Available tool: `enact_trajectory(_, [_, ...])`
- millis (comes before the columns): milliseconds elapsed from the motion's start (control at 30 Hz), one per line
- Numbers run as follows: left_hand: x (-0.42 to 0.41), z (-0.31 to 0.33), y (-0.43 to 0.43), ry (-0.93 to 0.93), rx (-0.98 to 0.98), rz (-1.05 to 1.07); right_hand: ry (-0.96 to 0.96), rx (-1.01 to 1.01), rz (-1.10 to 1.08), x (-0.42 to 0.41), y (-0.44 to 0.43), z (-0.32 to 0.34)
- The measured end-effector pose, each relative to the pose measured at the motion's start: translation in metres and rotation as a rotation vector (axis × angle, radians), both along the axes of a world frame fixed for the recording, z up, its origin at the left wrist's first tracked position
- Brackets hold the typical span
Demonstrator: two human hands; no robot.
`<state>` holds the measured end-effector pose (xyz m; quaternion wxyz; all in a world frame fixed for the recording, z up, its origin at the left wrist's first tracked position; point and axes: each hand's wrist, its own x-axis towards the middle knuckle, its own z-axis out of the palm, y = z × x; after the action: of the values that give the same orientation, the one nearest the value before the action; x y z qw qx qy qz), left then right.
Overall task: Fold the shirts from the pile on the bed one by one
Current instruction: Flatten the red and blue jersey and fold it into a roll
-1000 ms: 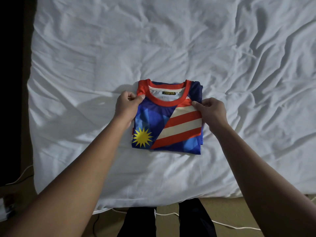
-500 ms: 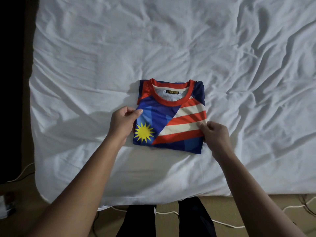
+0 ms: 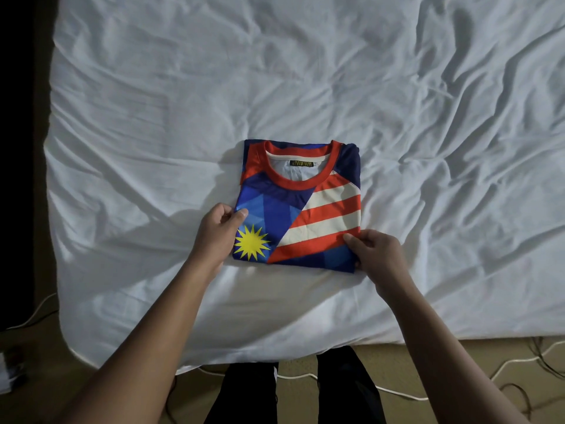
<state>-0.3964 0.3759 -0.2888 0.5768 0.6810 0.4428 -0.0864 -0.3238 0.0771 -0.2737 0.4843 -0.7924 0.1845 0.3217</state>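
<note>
A folded shirt [image 3: 298, 206] lies flat in the middle of the white bed, blue with red and white stripes, a yellow star and a red collar facing away from me. My left hand [image 3: 218, 235] grips its left edge near the star, thumb on top of the cloth. My right hand [image 3: 377, 254] pinches the near right corner, thumb on the lowest red stripe. No pile of other shirts is in view.
The wrinkled white sheet [image 3: 305, 87] covers the whole bed, whose near edge [image 3: 275, 353] runs just in front of my dark trouser legs [image 3: 293, 390]. White cables [image 3: 397, 390] trail over the tan floor. The left side is dark.
Both hands slid from the shirt's collar end down its sides to the near end. The shirt itself has stayed flat in the same place on the bed.
</note>
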Motion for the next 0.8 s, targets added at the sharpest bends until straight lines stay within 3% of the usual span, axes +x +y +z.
enact_trajectory(233, [-0.013, 0.001, -0.008, -0.093, 0.063, 0.179, -0.096, -0.012, -0.133, -0.003, 0.000, 0.007])
enact_trajectory(600, [-0.008, 0.009, -0.006, 0.047, -0.191, -0.018, -0.015, -0.022, 0.059, -0.001, -0.006, 0.006])
enact_trajectory(800, [-0.015, 0.010, -0.008, 0.003, -0.097, -0.023, -0.074, -0.104, 0.068, -0.007, -0.010, 0.010])
